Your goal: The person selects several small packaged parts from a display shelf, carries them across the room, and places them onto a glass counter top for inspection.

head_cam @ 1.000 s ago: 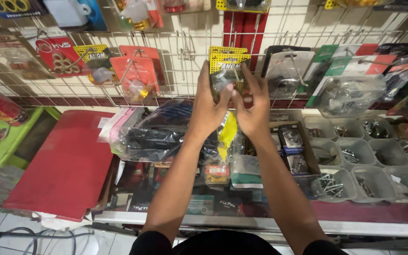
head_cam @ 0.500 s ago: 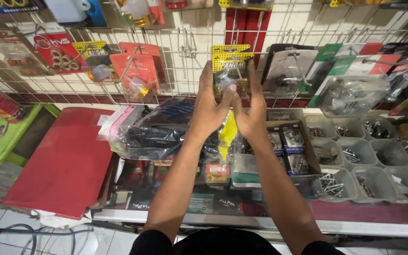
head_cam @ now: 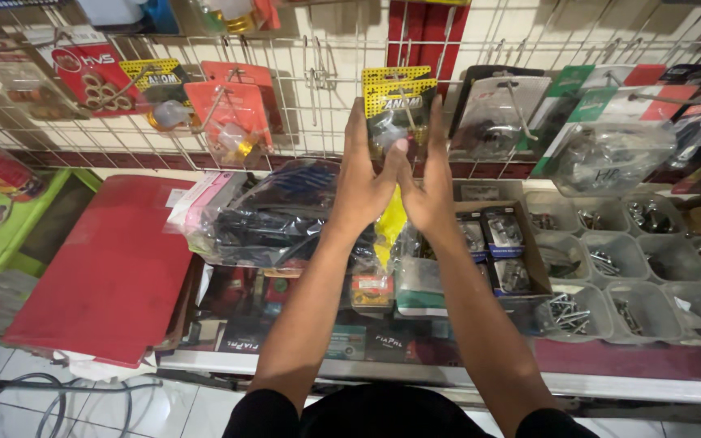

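Both hands raised at the wire rack (head_cam: 302, 105) | left hand (head_cam: 363, 182) and right hand (head_cam: 430, 191) pinched the yellow-topped blister pack (head_cam: 395, 109), fingers closed on its sides | pack sat at its hook (head_cam: 409, 113); we could not tell whether seated | grip not released.
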